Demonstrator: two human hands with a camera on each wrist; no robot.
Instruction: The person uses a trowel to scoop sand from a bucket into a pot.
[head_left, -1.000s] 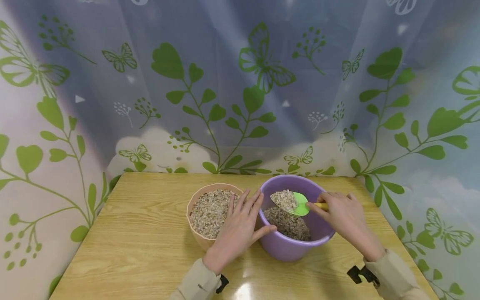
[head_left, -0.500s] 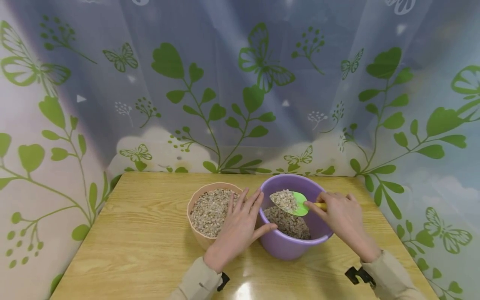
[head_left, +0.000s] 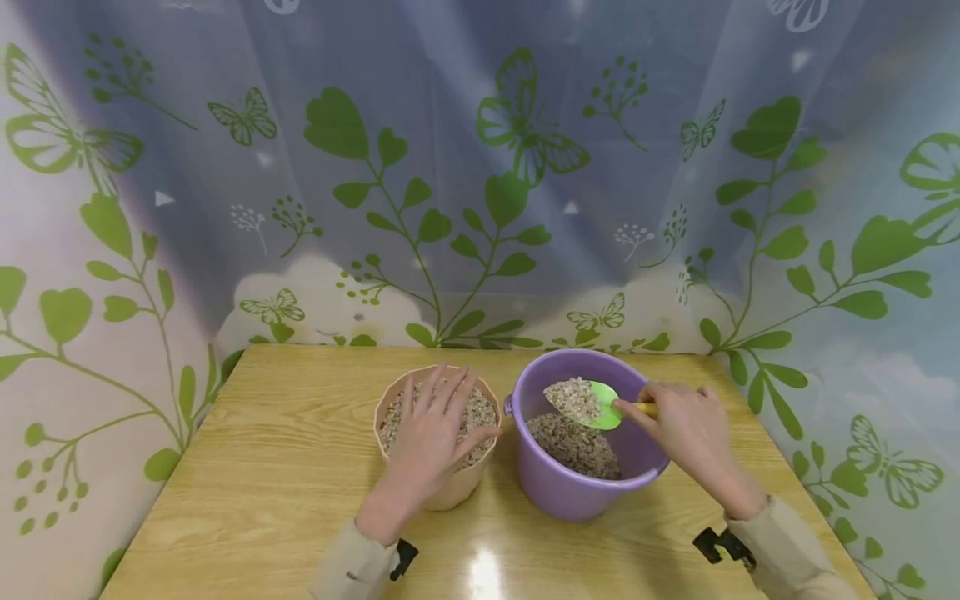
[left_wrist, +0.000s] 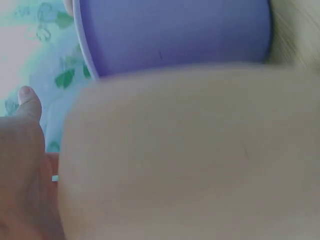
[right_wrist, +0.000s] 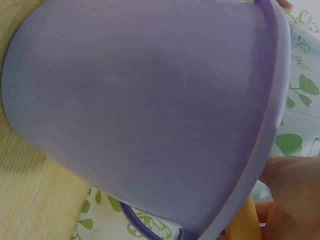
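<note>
Nearer the table's point(head_left: 225, 467) right edge, the right hand point(head_left: 690, 429) grips a loaded scoop point(head_left: 606, 406) over the purple bucket point(head_left: 555, 497); the left hand point(head_left: 427, 433) spreads straight fingers point(head_left: 462, 397) above the peach pot point(head_left: 457, 490).

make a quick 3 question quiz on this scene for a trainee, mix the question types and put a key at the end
1. Multiple choice: What colour is the handle of the scoop in the right hand?
a) purple
b) white
c) yellow

2. True or false: The scoop's blade carries nothing.

3. Short answer: Which container is the left hand over?

Key:
1. c, yellow.
2. False; it bears a heap of pale granules.
3. The peach pot, left of the purple bucket. Whether the fingers touch its contents cannot be told.
</note>
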